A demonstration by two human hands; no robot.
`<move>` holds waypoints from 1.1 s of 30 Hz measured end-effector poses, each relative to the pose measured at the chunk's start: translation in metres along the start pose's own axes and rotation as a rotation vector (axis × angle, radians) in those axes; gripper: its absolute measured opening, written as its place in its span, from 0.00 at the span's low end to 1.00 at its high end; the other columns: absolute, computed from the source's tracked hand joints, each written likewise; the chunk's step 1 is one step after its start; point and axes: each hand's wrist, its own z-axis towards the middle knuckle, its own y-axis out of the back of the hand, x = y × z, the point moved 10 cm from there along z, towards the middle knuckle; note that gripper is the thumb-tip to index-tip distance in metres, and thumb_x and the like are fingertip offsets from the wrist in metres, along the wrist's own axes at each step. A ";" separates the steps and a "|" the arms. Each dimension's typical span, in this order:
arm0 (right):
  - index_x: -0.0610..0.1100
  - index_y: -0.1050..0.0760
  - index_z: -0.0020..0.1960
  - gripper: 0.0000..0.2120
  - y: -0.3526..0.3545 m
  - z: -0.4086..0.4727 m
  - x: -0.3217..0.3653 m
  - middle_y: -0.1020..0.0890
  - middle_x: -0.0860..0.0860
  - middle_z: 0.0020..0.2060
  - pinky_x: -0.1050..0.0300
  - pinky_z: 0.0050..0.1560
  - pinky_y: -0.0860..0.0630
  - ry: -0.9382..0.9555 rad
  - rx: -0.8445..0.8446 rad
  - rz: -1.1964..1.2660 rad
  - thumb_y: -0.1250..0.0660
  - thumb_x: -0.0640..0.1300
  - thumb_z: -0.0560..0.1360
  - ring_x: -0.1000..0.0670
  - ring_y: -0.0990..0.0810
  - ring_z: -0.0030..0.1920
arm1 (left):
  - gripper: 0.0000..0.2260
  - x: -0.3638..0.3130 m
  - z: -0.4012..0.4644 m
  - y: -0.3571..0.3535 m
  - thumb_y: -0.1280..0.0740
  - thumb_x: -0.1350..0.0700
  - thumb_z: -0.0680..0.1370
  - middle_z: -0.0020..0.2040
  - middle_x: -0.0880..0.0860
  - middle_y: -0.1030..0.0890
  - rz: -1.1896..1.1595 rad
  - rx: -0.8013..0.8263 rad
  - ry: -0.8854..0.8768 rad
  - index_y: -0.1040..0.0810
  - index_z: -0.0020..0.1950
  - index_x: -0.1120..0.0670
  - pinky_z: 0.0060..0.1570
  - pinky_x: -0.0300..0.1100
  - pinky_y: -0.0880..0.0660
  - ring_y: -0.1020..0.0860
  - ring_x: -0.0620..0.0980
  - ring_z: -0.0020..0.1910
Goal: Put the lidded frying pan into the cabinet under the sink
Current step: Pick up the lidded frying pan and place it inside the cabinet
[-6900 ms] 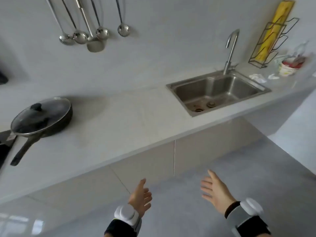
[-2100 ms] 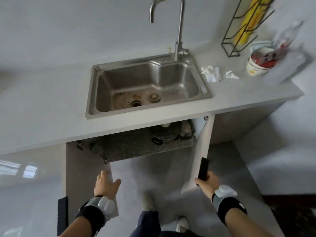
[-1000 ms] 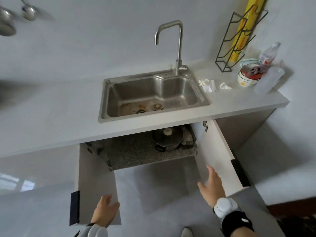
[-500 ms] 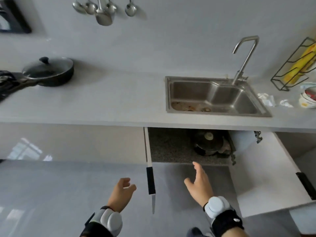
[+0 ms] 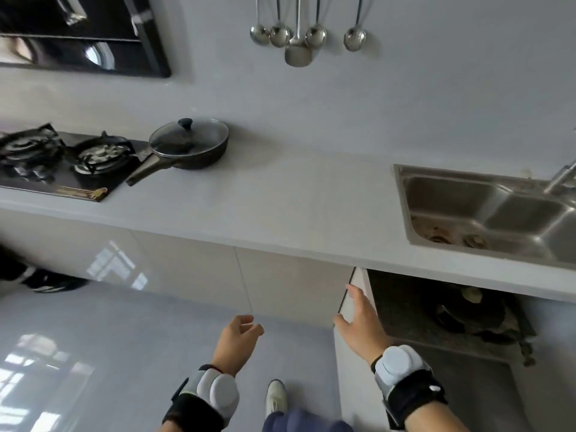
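Observation:
The dark frying pan (image 5: 199,151) with its glass lid (image 5: 188,135) sits on the grey counter (image 5: 280,201) beside the stove, handle pointing left and toward me. Under the steel sink (image 5: 486,210) the cabinet (image 5: 414,304) stands open, with a dark pot (image 5: 467,316) inside on its floor. My left hand (image 5: 238,338) hangs low in front of the closed cabinet fronts, fingers loosely curled and holding nothing. My right hand (image 5: 361,319) is spread open by the edge of the left cabinet door (image 5: 349,294), holding nothing.
A black gas stove (image 5: 62,160) with two burners lies at the left of the counter, under a black range hood (image 5: 81,35). Several ladles and a spatula (image 5: 297,35) hang on the wall. My shoe (image 5: 276,397) is on the grey floor below.
The view has swung left, so the pan and stove now sit nearer the middle and the sink has slid to the right edge. Both hands stay low and empty.

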 end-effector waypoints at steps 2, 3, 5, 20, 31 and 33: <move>0.42 0.38 0.73 0.32 -0.023 0.036 0.028 0.30 0.45 0.70 0.52 0.70 0.35 0.021 0.000 0.047 0.33 0.40 0.71 0.44 0.32 0.71 | 0.18 -0.019 0.029 0.026 0.31 0.52 0.67 0.47 0.55 0.18 0.005 -0.013 -0.013 0.26 0.56 0.53 0.41 0.42 0.29 0.22 0.53 0.45; 0.42 0.38 0.73 0.32 -0.032 0.052 0.040 0.30 0.44 0.70 0.51 0.69 0.35 0.024 0.004 0.065 0.33 0.40 0.72 0.44 0.32 0.71 | 0.20 -0.026 0.043 0.038 0.32 0.51 0.64 0.47 0.55 0.18 0.007 -0.021 -0.008 0.26 0.55 0.53 0.41 0.42 0.29 0.22 0.53 0.45; 0.42 0.39 0.74 0.32 -0.053 0.086 0.068 0.29 0.44 0.69 0.50 0.69 0.34 0.018 0.017 0.086 0.33 0.41 0.72 0.44 0.31 0.70 | 0.22 -0.041 0.069 0.067 0.33 0.50 0.63 0.47 0.54 0.18 0.027 -0.034 -0.004 0.26 0.55 0.53 0.42 0.42 0.29 0.22 0.53 0.44; 0.48 0.41 0.73 0.30 -0.181 0.226 0.252 0.29 0.48 0.68 0.52 0.64 0.31 0.075 0.121 0.086 0.37 0.46 0.73 0.47 0.31 0.68 | 0.24 -0.190 0.244 0.293 0.31 0.54 0.74 0.65 0.57 0.25 0.207 -0.279 -0.187 0.30 0.68 0.57 0.60 0.48 0.27 0.26 0.55 0.63; 0.49 0.43 0.74 0.31 -0.227 0.254 0.312 0.30 0.49 0.68 0.54 0.63 0.32 -0.011 0.049 0.043 0.39 0.47 0.73 0.49 0.33 0.69 | 0.32 -0.238 0.391 0.390 0.30 0.47 0.69 0.60 0.60 0.25 0.677 -0.287 -0.044 0.34 0.70 0.58 0.49 0.47 0.29 0.25 0.61 0.57; 0.49 0.44 0.74 0.31 -0.234 0.253 0.315 0.31 0.50 0.68 0.54 0.64 0.32 -0.051 0.024 0.036 0.39 0.48 0.73 0.49 0.33 0.69 | 0.25 -0.242 0.421 0.385 0.30 0.50 0.70 0.46 0.59 0.22 0.656 -0.177 -0.030 0.28 0.61 0.62 0.41 0.44 0.31 0.23 0.58 0.42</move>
